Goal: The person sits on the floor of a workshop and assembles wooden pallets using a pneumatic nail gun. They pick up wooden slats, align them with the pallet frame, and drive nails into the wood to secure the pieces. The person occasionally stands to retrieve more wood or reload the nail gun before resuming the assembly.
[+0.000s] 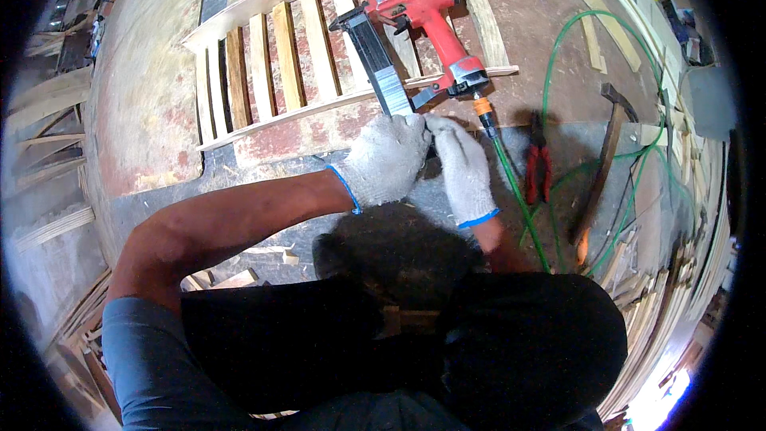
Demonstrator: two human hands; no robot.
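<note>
A red and grey air nail gun point(437, 28) lies across a slatted wooden frame point(279, 111), its black magazine point(364, 44) pointing back toward me. A silver strip of fasteners point(391, 89) shows along the magazine's near end. My left hand point(391, 158), in a white knit glove with a blue cuff, is closed at that end, over the strip. Beside it my right hand point(461, 164), gloved alike, has its fingers pressed together close to the left fingertips. What the right fingers hold is hidden; something dark shows between the two hands.
A green air hose point(508, 172) runs from the gun's orange coupling point(483, 107) and loops to the right. Red-handled pliers point(538, 164) and a wooden-handled hammer point(604, 164) lie right of my hands. Wood strips point(594, 32) and stacked slats point(650, 335) line the right side.
</note>
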